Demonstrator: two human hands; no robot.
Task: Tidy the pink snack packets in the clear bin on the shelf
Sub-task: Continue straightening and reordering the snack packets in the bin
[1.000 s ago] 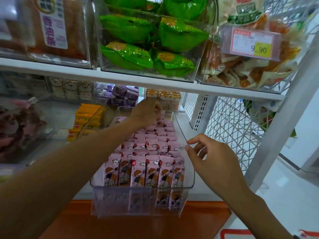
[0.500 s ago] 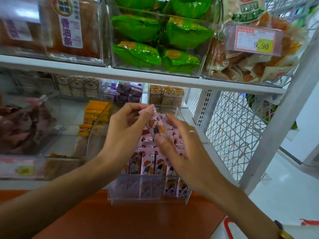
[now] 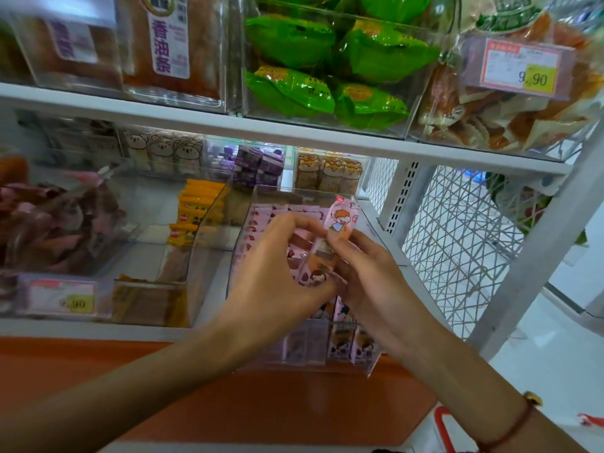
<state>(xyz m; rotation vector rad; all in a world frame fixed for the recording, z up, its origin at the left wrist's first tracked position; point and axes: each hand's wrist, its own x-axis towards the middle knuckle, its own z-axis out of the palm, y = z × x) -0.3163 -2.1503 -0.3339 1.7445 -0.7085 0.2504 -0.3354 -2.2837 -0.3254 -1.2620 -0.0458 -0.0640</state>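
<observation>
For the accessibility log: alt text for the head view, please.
Both hands, left and right, hold one pink snack packet upright over the clear bin of matching packets on a white shelf; green bags sit above.

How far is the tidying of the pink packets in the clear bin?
Done: most pink packets stand in rows in the clear bin. In hand: the left hand and right hand hold one packet lifted above the rows. Left: putting this packet back into a row; the middle rows are hidden by the hands.
</observation>
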